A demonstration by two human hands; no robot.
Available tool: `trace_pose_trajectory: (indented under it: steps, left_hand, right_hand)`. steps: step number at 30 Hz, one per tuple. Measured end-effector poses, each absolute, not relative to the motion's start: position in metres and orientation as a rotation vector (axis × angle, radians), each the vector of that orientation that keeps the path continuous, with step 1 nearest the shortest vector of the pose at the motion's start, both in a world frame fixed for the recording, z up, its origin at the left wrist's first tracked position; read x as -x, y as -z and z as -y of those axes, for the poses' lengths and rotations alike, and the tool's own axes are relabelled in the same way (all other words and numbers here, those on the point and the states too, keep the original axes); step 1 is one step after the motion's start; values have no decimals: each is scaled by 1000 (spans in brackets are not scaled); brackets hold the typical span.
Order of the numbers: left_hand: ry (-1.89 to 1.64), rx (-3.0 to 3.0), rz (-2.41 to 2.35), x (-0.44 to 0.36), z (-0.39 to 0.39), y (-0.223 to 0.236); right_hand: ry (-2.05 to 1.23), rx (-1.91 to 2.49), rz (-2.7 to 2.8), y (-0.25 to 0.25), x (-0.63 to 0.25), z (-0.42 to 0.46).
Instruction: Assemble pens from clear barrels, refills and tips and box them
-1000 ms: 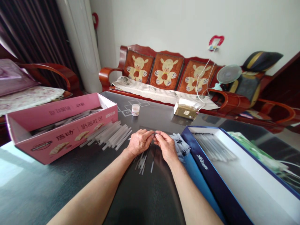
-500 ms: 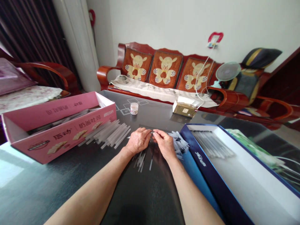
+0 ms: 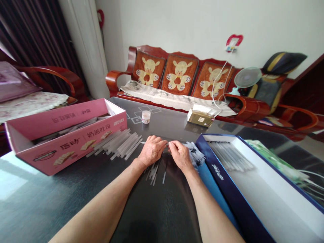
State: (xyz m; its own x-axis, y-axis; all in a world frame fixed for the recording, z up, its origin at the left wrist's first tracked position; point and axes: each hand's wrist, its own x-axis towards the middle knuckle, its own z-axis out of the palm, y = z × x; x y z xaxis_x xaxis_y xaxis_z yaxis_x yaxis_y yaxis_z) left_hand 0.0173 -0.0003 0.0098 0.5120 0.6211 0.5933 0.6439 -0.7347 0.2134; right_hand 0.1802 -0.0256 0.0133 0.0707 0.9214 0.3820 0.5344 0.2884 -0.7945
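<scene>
the fingers of the left hand (image 3: 153,150) and the fingers of the right hand (image 3: 179,155) nearly meet, thumbs and forefingers drawn in to a pinch, with something small and dark between them; it is too small here to make out, though it may be the end of a thin strip. both hands are held over the dark, glossy desk (image 3: 152,216), the backs of the hands upward. just below the left hand a few thin translucent strips (image 3: 153,174) lie loosely on the desk, with a single strip (image 3: 164,177) a little apart from them, nearer the right hand. left of the left hand a larger heap of pale tubes (image 3: 121,144) lies slanted beside a pink box (image 3: 65,145), which is open at the top and has more long pieces inside. just beside the right hand, a pile of clear pieces with dark bits (image 3: 196,154) sits against the dark blue wall of an open box (image 3: 220,179); inside that box, a row of tubes with dark ends (image 3: 230,156) lies side by side at the far end. a green and white packet (image 3: 275,158) is on the box's right. beyond the hands stand a small white cup (image 3: 146,117) and a tissue box (image 3: 200,117), well apart, and past the desk is a red wooden sofa (image 3: 167,98) with three bear cushions (image 3: 179,75).
</scene>
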Motion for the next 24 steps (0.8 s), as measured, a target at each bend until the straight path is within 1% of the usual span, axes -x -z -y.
trace_pose_trajectory:
  steps: [2, 4, 12, 18, 24]
  left_hand:
    - [1031, 2713, 1114, -18, 1, -10]
    - [1028, 2714, 1121, -18, 0, -10]
    - [1028, 2700, 1142, -18, -1, -7]
    - [987, 2713, 1123, -18, 0, -7]
    - [1007, 2709, 1133, -18, 0, -10]
  right_hand:
    - [-291, 1434, 1672, -14, -180, 26]
    - [-208, 1472, 1687, -15, -178, 27]
    - [-208, 1324, 1714, -13, -178, 29]
    - [-88, 1416, 1745, -12, -178, 27]
    - [-146, 1327, 1767, -13, -177, 29]
